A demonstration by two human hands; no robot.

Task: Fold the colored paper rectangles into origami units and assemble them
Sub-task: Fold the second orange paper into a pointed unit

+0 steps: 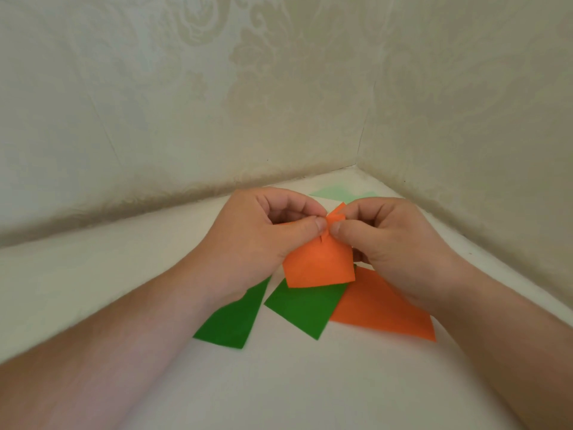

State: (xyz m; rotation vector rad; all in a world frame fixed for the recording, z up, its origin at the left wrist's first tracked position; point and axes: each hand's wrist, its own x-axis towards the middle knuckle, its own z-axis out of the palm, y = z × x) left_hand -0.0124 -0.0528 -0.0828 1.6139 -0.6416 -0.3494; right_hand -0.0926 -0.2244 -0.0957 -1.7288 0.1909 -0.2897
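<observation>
Head view looks down at a white table top in a corner, with pale patterned walls at the far side.

Nearest lie three flat sheets. A dark green paper rectangle lies on the left. A second dark green paper rectangle lies in the middle. A flat orange paper rectangle lies on the right, and its edge seems to lie over the middle green one. None of these looks folded yet.

Just past them, held up over the table, is the folded orange paper piece. The left hand and the right hand both hold it at its far, top end. Each thumb and curled fingers pinch the paper there, and the two thumbs nearly touch. The near half of the piece hangs free.

I think the person is making a small fold at the top of this first piece, so most of the job is still to do.

Paper like this is very light and thin. It bends fast and keeps any crease, so a wrong squeeze may leave a mark. It is best held close to the fold line, with fingertips on both sides.

Farthest away, a pale green paper sheet lies near the corner, partly hidden by the hands.
</observation>
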